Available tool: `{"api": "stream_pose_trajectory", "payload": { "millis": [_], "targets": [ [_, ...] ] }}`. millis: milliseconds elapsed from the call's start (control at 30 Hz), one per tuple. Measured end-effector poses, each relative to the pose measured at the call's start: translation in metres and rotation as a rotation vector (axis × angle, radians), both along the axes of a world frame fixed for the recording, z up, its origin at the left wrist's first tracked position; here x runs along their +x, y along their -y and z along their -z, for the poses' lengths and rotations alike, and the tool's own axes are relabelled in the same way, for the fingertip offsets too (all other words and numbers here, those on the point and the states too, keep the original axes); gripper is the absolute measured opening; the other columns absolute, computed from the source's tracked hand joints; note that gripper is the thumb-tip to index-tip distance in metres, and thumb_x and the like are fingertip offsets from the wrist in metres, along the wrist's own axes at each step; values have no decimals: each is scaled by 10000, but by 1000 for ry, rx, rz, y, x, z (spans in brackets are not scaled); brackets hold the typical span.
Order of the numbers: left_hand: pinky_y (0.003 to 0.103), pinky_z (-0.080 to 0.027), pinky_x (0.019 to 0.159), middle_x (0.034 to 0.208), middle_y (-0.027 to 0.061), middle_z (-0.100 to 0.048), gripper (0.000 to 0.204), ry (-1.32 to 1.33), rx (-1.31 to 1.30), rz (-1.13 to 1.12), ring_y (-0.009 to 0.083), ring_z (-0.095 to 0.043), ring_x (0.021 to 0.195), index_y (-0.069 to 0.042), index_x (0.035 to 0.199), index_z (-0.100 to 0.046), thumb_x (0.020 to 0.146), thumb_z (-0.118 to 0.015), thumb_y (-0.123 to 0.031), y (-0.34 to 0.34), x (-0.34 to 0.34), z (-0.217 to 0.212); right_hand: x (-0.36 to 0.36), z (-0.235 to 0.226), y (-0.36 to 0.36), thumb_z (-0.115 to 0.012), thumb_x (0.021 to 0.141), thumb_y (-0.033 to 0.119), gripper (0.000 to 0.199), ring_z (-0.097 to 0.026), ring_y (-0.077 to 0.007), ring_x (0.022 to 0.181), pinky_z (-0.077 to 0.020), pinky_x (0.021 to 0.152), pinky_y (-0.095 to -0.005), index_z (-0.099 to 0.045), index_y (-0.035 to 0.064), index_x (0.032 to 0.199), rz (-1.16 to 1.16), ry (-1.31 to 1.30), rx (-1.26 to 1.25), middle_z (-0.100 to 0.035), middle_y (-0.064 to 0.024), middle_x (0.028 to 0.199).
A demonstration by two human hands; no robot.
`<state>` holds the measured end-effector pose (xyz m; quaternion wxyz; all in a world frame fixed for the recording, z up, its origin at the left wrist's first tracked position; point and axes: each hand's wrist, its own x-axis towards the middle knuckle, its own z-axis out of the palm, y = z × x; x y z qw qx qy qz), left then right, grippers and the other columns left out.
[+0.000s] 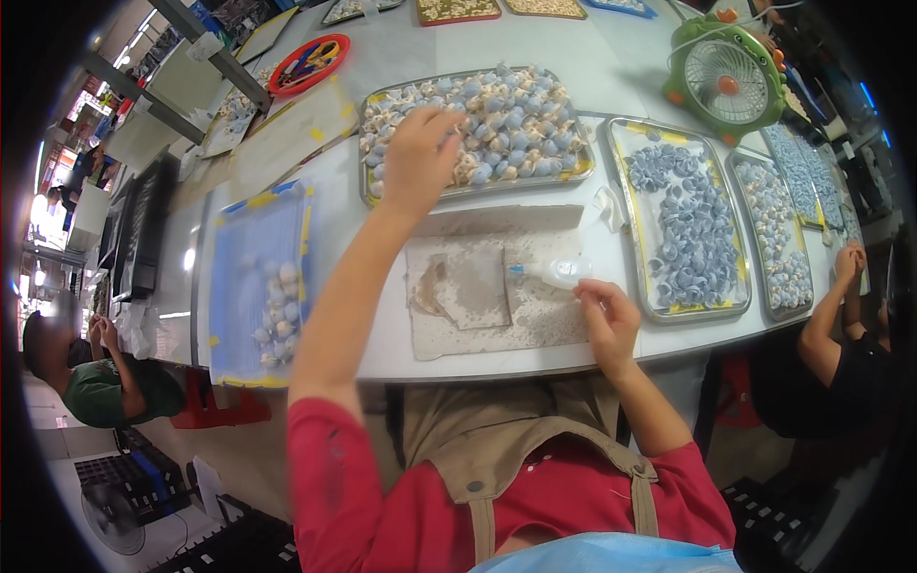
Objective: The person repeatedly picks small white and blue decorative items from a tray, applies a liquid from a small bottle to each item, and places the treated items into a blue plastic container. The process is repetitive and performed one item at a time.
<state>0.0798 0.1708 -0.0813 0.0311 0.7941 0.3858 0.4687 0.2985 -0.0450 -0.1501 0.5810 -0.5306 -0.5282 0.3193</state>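
Note:
My left hand (420,158) is over the near left part of a metal tray (382,199) heaped with small rounded blue and cream pieces (516,124). Its fingers are curved down at the pieces, the thumb apart from them. In my right hand (609,320) is the end of a small clear squeeze bottle (564,271), held between thumb and fingers. The bottle lies nearly level, its blue tip pointing left. Below it is a stained cardboard sheet (420,339) with a smaller board (478,286) on top.
Left is a blue-lined tray (239,258) with several pieces. To the right stand a tray of blue shells (693,220) and a narrower tray of pieces (776,239). A green fan (726,81) and a red basket (310,64) sit farther back. Co-workers sit at both sides.

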Motion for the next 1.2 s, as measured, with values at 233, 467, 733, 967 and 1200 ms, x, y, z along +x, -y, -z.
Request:
{"api": "stream_pose_trajectory", "payload": {
  "millis": [233, 467, 733, 967, 1200],
  "targets": [
    [338, -491, 723, 958, 92, -585, 231, -176, 6, -52, 259, -590, 811, -126, 983, -654, 754, -633, -103, -61, 53, 18, -3, -3, 0, -558, 833, -8, 137, -604, -146, 796, -459, 728, -239, -625, -19, 952, -24, 37, 1, -655, -102, 866],
    [213, -466, 641, 908, 51, -604, 294, 503, -599, 182, 105, -593, 735, -12, 1085, -594, 802, -628, -83, 55, 42, -10, 9, -17, -21, -615, 805, 57, 238, -573, -250, 896, -448, 787, -306, -593, 19, 1040, 34, 368, 78, -611, -128, 991],
    [235, -495, 765, 1121, 167, -562, 385, 1259, -1340, 372, 176, -591, 867, 4, 1228, -467, 858, -564, -41, 219, -22, 31, 4, -21, -33, -691, 738, 184, 360, -528, -303, 937, -429, 815, -377, -579, 37, 1046, -64, 693, -64, -584, -136, 995],
    [228, -499, 751, 1151, 158, -557, 406, 1251, -1474, 348, 164, -587, 884, -21, 1269, -445, 876, -548, -40, 258, -19, 46, -3, -26, -12, -704, 749, 195, 301, -564, -163, 769, -449, 694, -278, -578, 21, 961, -81, 383, -278, -605, -85, 858],
    [229, -484, 768, 1138, 132, -564, 442, 1227, -1503, 340, 161, -591, 885, -10, 1278, -436, 854, -562, -7, 263, -16, 46, 2, -47, 28, -645, 821, 172, 277, -521, -71, 764, -426, 671, -214, -521, 18, 1015, -216, 122, -220, -579, -18, 848]
  ]
}}
